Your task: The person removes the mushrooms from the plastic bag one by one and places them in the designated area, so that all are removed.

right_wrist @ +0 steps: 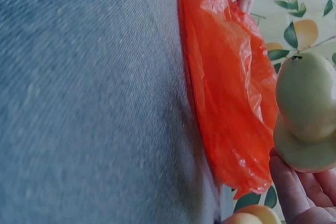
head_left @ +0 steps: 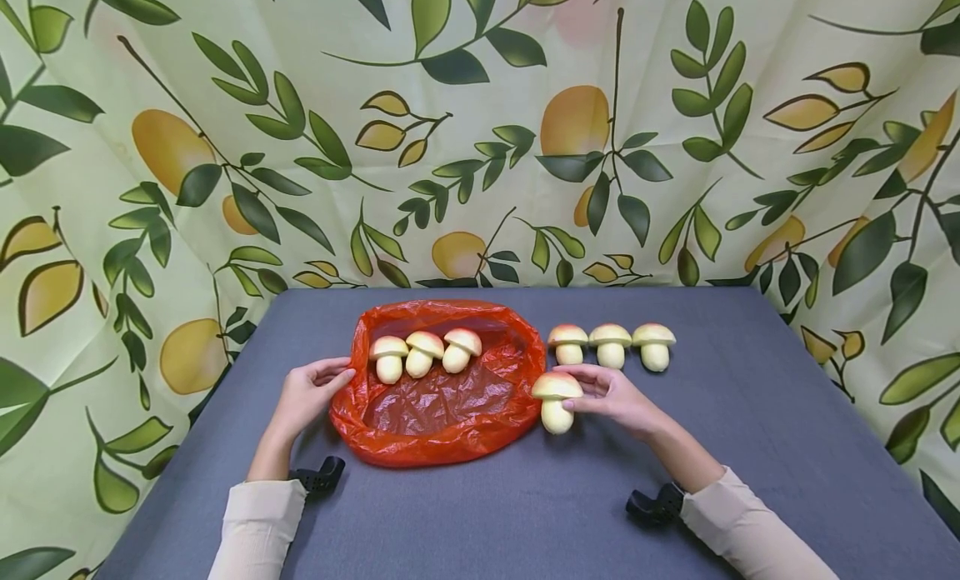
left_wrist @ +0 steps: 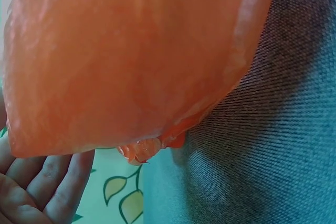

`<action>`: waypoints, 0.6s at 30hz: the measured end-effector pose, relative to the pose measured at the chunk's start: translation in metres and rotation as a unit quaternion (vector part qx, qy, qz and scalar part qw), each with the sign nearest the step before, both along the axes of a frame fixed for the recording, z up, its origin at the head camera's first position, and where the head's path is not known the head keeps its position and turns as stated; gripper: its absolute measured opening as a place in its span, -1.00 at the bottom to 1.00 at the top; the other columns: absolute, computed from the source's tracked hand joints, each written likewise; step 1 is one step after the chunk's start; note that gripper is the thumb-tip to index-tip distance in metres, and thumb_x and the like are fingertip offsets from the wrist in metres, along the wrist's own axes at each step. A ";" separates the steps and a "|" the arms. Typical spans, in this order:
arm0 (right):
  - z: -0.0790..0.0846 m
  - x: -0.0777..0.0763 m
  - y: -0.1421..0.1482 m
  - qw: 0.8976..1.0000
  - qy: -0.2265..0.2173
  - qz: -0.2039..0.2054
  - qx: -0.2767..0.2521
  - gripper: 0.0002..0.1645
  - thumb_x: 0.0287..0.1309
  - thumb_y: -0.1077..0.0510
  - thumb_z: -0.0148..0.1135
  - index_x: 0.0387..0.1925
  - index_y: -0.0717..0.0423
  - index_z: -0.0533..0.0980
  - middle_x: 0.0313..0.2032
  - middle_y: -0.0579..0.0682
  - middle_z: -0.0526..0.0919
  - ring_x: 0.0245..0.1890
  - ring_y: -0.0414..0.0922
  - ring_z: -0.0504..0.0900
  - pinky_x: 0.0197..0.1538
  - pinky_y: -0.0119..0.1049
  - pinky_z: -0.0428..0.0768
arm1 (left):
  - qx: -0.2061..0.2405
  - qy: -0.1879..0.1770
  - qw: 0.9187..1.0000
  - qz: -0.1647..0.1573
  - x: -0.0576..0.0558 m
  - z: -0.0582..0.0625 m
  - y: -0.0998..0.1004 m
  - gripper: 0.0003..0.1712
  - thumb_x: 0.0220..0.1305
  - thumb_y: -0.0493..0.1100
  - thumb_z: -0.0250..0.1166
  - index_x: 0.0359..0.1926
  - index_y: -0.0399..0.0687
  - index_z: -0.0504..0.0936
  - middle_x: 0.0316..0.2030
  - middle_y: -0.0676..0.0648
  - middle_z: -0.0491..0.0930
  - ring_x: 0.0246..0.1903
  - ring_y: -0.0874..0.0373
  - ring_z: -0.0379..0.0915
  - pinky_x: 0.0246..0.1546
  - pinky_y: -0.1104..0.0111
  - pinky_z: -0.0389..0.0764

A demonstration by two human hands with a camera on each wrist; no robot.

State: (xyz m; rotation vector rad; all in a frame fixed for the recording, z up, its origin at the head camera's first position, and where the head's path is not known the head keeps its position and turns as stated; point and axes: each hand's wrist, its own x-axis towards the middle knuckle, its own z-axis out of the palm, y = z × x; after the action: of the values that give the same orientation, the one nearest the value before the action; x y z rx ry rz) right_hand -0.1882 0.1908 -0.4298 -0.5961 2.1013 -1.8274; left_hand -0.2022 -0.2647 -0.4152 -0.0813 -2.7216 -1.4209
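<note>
Grey table (head_left: 487, 522) | left hand (head_left: 315, 390) pinches red bag (head_left: 435, 451) | right hand (head_left: 613, 401) grips mushroom (head_left: 557, 403) beside bag | slack rim, we judge, could snag

Red plastic bag (head_left: 442, 452): crinkled, mouth spread wide; left hand (head_left: 311, 390) pinches its left edge. Three mushrooms (head_left: 424, 347) sit in a row inside, toward far side; pale stems, red-tinged caps. Held mushroom (head_left: 557, 390): in right hand (head_left: 617, 398), cap up, by right rim. Three further mushrooms (head_left: 610, 337) line up right of bag.
</note>
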 end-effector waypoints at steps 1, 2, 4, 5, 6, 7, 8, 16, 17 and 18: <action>-0.001 0.000 0.001 1.000 0.001 -0.002 -0.001 -0.30 0.13 0.28 0.29 0.24 0.54 0.28 -0.06 -0.49 0.62 0.00 -0.50 0.59 0.00 -0.59 0.56 | 0.000 -0.001 1.000 0.000 0.000 0.000 0.000 -0.55 0.29 -0.13 0.28 0.08 -0.38 0.58 -0.07 -0.38 0.67 -0.35 0.69 0.45 -0.28 0.69 0.52; -0.001 0.000 0.003 1.000 0.001 -0.004 -0.001 -0.29 0.13 0.28 0.29 0.24 0.55 0.27 -0.07 -0.49 0.62 -0.01 -0.51 0.59 0.01 -0.60 0.55 | 0.000 -0.002 1.000 -0.001 0.000 0.000 0.000 -0.55 0.29 -0.13 0.28 0.08 -0.38 0.58 -0.07 -0.37 0.67 -0.35 0.69 0.45 -0.28 0.69 0.52; -0.002 -0.001 0.005 1.000 0.004 -0.010 0.004 -0.29 0.13 0.28 0.30 0.23 0.55 0.28 -0.08 -0.49 0.62 -0.01 -0.52 0.58 0.01 -0.61 0.54 | -0.001 -0.002 1.000 -0.002 0.000 0.000 0.000 -0.55 0.29 -0.13 0.28 0.08 -0.38 0.57 -0.07 -0.37 0.67 -0.35 0.69 0.45 -0.28 0.69 0.52; -0.003 -0.001 0.006 1.000 0.005 -0.013 0.009 -0.30 0.13 0.27 0.30 0.23 0.55 0.28 -0.08 -0.49 0.61 -0.01 -0.52 0.58 0.01 -0.61 0.54 | 0.000 -0.003 1.000 -0.002 0.000 0.000 0.000 -0.55 0.29 -0.13 0.28 0.08 -0.38 0.57 -0.07 -0.37 0.67 -0.35 0.69 0.45 -0.28 0.69 0.52; -0.003 -0.001 0.007 1.000 0.004 -0.015 0.012 -0.30 0.13 0.27 0.30 0.23 0.54 0.29 -0.07 -0.48 0.61 -0.01 -0.52 0.58 0.01 -0.61 0.54 | 0.000 -0.003 1.000 -0.002 0.000 0.000 0.000 -0.55 0.29 -0.13 0.28 0.08 -0.38 0.57 -0.07 -0.37 0.67 -0.35 0.69 0.45 -0.28 0.69 0.52; -0.004 -0.002 0.009 1.000 0.004 -0.018 0.016 -0.31 0.13 0.26 0.30 0.23 0.53 0.30 -0.07 -0.46 0.61 -0.01 -0.52 0.58 0.01 -0.61 0.54 | 0.000 -0.002 1.000 -0.002 0.000 0.000 0.000 -0.55 0.29 -0.13 0.28 0.08 -0.38 0.57 -0.07 -0.38 0.67 -0.35 0.69 0.45 -0.28 0.69 0.52; -0.005 -0.002 0.010 1.000 0.003 -0.019 0.019 -0.31 0.14 0.26 0.30 0.23 0.52 0.30 -0.06 -0.46 0.61 -0.01 -0.52 0.58 0.01 -0.61 0.54 | 0.001 -0.002 1.000 -0.002 0.000 0.000 0.000 -0.55 0.29 -0.13 0.27 0.08 -0.38 0.57 -0.07 -0.38 0.67 -0.35 0.69 0.45 -0.28 0.69 0.52; -0.009 -0.004 0.016 0.999 -0.009 -0.031 0.037 -0.29 0.11 0.21 0.34 0.24 0.46 0.33 -0.06 -0.49 0.61 -0.02 -0.52 0.58 -0.01 -0.59 0.54 | 0.000 -0.002 1.000 0.000 -0.001 -0.001 -0.001 -0.55 0.29 -0.13 0.28 0.08 -0.39 0.57 -0.07 -0.38 0.67 -0.36 0.69 0.45 -0.28 0.69 0.52; -0.009 -0.004 0.016 0.999 -0.013 -0.033 0.040 -0.28 0.10 0.21 0.35 0.24 0.45 0.33 -0.06 -0.48 0.61 -0.02 -0.52 0.58 -0.01 -0.59 0.54 | 0.000 -0.001 1.000 0.000 -0.001 -0.001 -0.001 -0.55 0.29 -0.13 0.28 0.08 -0.39 0.57 -0.07 -0.38 0.67 -0.36 0.69 0.45 -0.28 0.69 0.52; -0.010 -0.004 0.017 0.998 -0.017 -0.035 0.043 -0.27 0.10 0.20 0.35 0.25 0.44 0.33 -0.06 -0.47 0.61 -0.03 -0.53 0.58 -0.01 -0.59 0.54 | 0.000 -0.001 1.000 0.000 -0.001 -0.001 -0.001 -0.55 0.29 -0.13 0.28 0.08 -0.39 0.57 -0.07 -0.38 0.67 -0.36 0.69 0.45 -0.28 0.69 0.52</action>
State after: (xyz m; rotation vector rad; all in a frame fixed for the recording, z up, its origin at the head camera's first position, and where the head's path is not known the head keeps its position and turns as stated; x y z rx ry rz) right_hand -0.1924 0.2078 -0.4393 -0.4731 2.1919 -1.7605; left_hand -0.2032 -0.2654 -0.4167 -0.0807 -2.7236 -1.4215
